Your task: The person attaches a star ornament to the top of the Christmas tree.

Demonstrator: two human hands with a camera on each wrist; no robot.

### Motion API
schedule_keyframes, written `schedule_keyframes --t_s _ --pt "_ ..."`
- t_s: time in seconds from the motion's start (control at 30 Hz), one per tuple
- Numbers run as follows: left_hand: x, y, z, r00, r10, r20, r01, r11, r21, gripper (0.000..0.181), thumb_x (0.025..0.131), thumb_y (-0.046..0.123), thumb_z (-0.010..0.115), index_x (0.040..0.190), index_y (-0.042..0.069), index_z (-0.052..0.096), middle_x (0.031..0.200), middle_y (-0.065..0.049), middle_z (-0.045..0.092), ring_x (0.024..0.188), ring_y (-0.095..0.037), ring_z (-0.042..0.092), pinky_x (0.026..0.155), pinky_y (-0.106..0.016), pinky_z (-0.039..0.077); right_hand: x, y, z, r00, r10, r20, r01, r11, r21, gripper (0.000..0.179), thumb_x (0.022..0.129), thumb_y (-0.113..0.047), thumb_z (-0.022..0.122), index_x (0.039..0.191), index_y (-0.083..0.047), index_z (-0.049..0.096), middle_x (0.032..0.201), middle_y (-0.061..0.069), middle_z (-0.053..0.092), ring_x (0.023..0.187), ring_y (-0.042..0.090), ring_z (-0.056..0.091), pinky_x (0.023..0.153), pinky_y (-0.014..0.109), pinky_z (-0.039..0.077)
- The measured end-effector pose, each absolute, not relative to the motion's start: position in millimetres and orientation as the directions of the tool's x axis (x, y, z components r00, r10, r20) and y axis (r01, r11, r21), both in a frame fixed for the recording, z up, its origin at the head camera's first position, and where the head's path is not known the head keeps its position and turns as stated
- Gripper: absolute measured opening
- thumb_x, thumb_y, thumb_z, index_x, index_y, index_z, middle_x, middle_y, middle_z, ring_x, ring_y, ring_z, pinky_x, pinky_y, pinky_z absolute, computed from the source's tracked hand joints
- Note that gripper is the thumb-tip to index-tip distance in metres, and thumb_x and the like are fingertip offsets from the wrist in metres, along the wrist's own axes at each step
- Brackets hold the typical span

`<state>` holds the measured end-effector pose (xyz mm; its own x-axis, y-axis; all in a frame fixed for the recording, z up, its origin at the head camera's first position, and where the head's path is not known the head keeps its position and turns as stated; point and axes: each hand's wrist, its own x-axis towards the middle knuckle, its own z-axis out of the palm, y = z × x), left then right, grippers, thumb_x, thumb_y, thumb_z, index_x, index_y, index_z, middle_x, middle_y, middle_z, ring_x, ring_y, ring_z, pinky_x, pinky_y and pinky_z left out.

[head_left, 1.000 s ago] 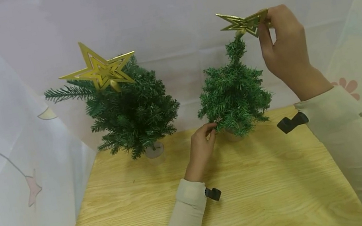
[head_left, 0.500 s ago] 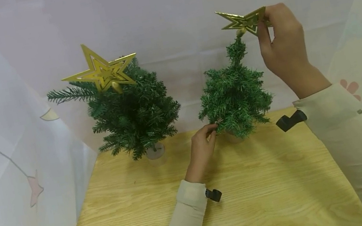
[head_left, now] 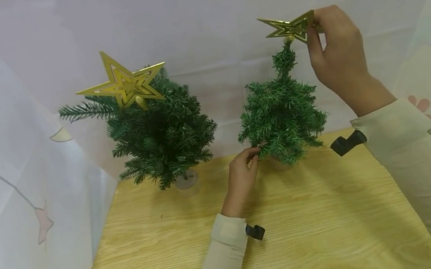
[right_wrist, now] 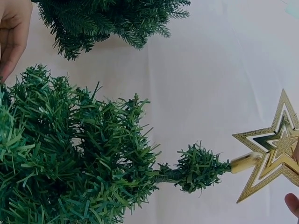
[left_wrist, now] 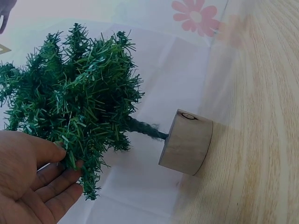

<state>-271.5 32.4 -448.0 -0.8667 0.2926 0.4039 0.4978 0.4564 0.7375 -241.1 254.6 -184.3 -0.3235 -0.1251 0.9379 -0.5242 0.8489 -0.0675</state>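
A small green artificial Christmas tree (head_left: 281, 113) stands on a round wooden base (left_wrist: 187, 142) at the right of the table. My left hand (head_left: 241, 175) pinches the tip of a low branch on its left side between thumb and fingers, seen closely in the left wrist view. At the treetop, my right hand (head_left: 337, 53) pinches one point of a gold star topper (head_left: 289, 26). The star's hollow stem (right_wrist: 246, 162) meets the top sprig (right_wrist: 201, 168) in the right wrist view; how deep the sprig goes inside is hidden.
A second, darker Christmas tree (head_left: 163, 134) stands to the left on its own round base (head_left: 186, 180), with a gold star (head_left: 126, 85) tilted at its top. The wooden table (head_left: 168, 258) ends at printed cloth (head_left: 204, 21) behind and on both sides.
Both hands keep their holds on the branch and the star. The star's tilt has shifted very slightly; the whole head view has drifted a little.
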Motion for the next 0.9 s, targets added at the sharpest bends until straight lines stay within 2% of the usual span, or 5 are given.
schedule_keyframes --t_s 0.17,0.33,0.57,0.8,0.9 --pt "-270.9 32.8 -447.2 -0.868 0.292 0.401 0.495 0.465 0.734 0.026 0.101 0.018 0.055 0.125 0.014 0.065 0.121 0.002 0.066 0.111 -0.015 0.061 0.092 -0.033 0.052 -241.7 255.8 -184.5 -0.332 -0.131 0.934 -0.516 0.854 -0.064 0.025 0.104 -0.012 0.044 0.105 0.008 0.059 0.101 0.024 0.06 0.096 0.038 0.06 0.08 0.049 0.05" --pt "-270.4 32.6 -446.9 -0.874 0.289 0.39 0.485 0.474 0.735 0.026 0.102 0.019 0.055 0.125 0.015 0.065 0.122 0.002 0.065 0.112 -0.015 0.061 0.093 -0.033 0.052 -243.6 259.4 -182.4 -0.331 -0.185 0.925 -0.516 0.856 -0.013 0.024 0.104 -0.008 0.041 0.104 0.01 0.058 0.095 0.027 0.059 0.088 0.041 0.058 0.07 0.049 0.046" --pt "-272.4 32.1 -448.3 -0.867 0.282 0.412 0.499 0.472 0.727 0.026 0.102 0.017 0.055 0.125 0.014 0.065 0.122 0.002 0.065 0.112 -0.014 0.06 0.093 -0.032 0.051 -244.2 253.1 -177.9 -0.401 -0.097 0.911 -0.458 0.882 -0.107 0.021 0.102 -0.005 0.042 0.102 0.009 0.058 0.091 0.026 0.058 0.08 0.041 0.053 0.065 0.051 0.034" --pt "-271.2 32.0 -447.6 -0.863 0.29 0.414 0.505 0.475 0.72 0.026 0.101 0.016 0.055 0.125 0.015 0.065 0.122 -0.001 0.066 0.112 -0.015 0.061 0.093 -0.032 0.051 -245.6 255.7 -174.9 -0.442 -0.126 0.888 -0.427 0.9 -0.085 0.021 0.102 -0.005 0.038 0.101 0.008 0.054 0.087 0.025 0.053 0.073 0.04 0.047 0.059 0.047 0.027" --pt "-270.4 31.8 -447.3 -0.865 0.29 0.41 0.502 0.475 0.723 0.025 0.101 0.015 0.055 0.124 0.015 0.065 0.122 -0.002 0.066 0.112 -0.015 0.061 0.093 -0.033 0.052 -246.6 256.1 -172.7 -0.471 -0.128 0.873 -0.411 0.907 -0.089 0.022 0.101 -0.006 0.035 0.102 0.007 0.053 0.086 0.023 0.051 0.073 0.039 0.046 0.06 0.049 0.029"
